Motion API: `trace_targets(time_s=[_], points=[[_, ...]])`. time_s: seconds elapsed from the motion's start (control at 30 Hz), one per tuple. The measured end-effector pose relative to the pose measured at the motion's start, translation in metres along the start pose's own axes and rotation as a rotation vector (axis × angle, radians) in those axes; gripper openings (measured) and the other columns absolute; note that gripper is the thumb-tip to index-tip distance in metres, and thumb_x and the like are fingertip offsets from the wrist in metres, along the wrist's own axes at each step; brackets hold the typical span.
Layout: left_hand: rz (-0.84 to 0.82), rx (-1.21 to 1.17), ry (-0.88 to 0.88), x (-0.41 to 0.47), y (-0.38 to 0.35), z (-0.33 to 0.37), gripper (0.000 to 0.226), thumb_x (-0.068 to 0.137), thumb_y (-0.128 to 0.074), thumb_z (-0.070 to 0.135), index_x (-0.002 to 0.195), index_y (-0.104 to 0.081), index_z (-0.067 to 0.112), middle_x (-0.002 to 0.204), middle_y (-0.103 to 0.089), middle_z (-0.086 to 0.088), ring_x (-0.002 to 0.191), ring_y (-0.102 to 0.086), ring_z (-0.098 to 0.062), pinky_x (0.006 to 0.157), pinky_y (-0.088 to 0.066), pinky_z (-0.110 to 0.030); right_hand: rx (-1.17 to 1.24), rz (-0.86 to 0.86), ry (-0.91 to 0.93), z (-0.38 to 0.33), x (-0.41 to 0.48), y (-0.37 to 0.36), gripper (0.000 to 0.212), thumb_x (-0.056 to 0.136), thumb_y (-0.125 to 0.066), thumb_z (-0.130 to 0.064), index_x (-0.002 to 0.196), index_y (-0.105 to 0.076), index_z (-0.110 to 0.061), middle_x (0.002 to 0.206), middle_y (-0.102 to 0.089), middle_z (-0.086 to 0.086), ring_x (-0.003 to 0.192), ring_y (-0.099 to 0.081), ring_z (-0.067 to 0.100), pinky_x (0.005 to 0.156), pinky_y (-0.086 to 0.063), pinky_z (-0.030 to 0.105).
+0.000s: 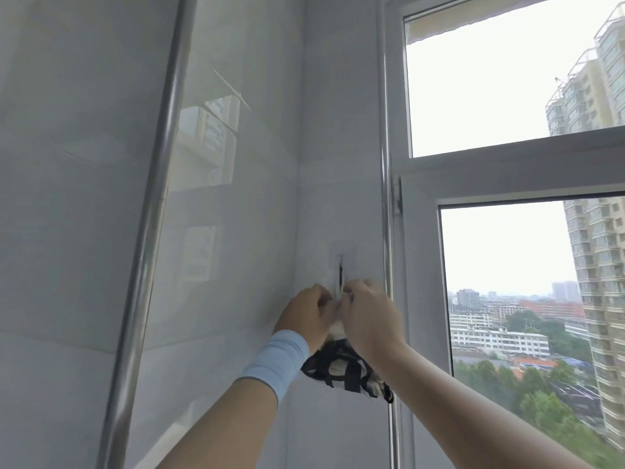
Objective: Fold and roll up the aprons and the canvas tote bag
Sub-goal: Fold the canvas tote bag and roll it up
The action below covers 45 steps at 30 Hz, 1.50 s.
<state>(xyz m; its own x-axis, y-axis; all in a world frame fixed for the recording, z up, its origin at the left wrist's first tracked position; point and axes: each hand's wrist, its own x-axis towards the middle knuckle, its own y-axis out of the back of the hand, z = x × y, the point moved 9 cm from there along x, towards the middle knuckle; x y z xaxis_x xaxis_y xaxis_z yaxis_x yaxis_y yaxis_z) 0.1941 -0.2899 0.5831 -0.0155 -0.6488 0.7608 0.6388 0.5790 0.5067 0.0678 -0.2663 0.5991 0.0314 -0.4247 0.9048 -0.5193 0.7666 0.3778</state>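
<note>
Where fingers pinch its top, the cloth bundle hangs below.

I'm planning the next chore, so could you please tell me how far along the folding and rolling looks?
Apparently done: one cream bundle, wrapped in dark straps, is rolled up. In hand: left hand and right hand grip its top at the wall hook, where a dark loop hangs. Left: no other apron or tote is in view, so I cannot tell.
</note>
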Motion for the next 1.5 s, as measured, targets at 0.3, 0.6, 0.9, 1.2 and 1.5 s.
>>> trace_targets(time_s=[0.3,0.6,0.9,1.2,1.5], points=[[0.069,0.003,-0.075,-0.028,0.000,0.003,0.029,0.098,-0.050,0.032,0.116,-0.069,0.021,0.107,-0.058,-0.001,0.095,-0.057,-0.016,0.083,-0.043,-0.022,-0.277,0.089,0.183,0.003,-0.047,0.002,0.026,0.089,-0.043,-0.027,0.095,-0.066,-0.017,0.088,-0.061,-0.001,0.087,-0.054,0.024,0.078,-0.043,0.036],[-0.064,0.204,-0.133,-0.050,-0.007,0.009,0.052,0.097,-0.044,0.036,0.147,-0.036,0.027,0.151,-0.039,0.002,0.138,-0.034,-0.019,0.113,-0.031,-0.033,-0.358,-0.231,0.194,0.005,-0.060,0.003,0.050,0.095,-0.035,-0.038,0.141,-0.043,-0.020,0.135,-0.050,0.001,0.124,-0.042,0.025,0.105,-0.032,0.041],[0.105,0.243,-0.320,-0.156,-0.007,0.067,0.042,0.089,-0.053,0.034,0.129,-0.053,0.024,0.127,-0.051,0.005,0.118,-0.042,-0.018,0.100,-0.040,-0.034,-0.197,-0.155,0.210,-0.002,-0.147,0.070,0.030,0.092,-0.050,-0.033,0.120,-0.059,-0.023,0.118,-0.056,-0.001,0.107,-0.054,0.023,0.090,-0.044,0.037],[-0.334,0.070,-0.035,-0.338,-0.128,0.047,0.026,0.092,-0.053,0.034,0.117,-0.058,0.027,0.113,-0.057,0.004,0.104,-0.055,-0.017,0.089,-0.047,-0.034,-0.080,-0.599,-0.042,0.077,-0.359,0.053,0.032,0.098,-0.043,-0.035,0.126,-0.055,-0.026,0.124,-0.054,0.001,0.109,-0.058,0.028,0.085,-0.047,0.038],[-0.985,0.080,0.265,-0.618,-0.261,0.020,0.032,0.093,-0.050,0.036,0.124,-0.057,0.029,0.127,-0.054,0.004,0.115,-0.055,-0.018,0.099,-0.044,-0.035,-0.066,-1.168,-0.389,0.162,-0.675,0.061,0.034,0.096,-0.046,-0.032,0.127,-0.057,-0.023,0.130,-0.055,0.004,0.120,-0.053,0.027,0.096,-0.046,0.038]])
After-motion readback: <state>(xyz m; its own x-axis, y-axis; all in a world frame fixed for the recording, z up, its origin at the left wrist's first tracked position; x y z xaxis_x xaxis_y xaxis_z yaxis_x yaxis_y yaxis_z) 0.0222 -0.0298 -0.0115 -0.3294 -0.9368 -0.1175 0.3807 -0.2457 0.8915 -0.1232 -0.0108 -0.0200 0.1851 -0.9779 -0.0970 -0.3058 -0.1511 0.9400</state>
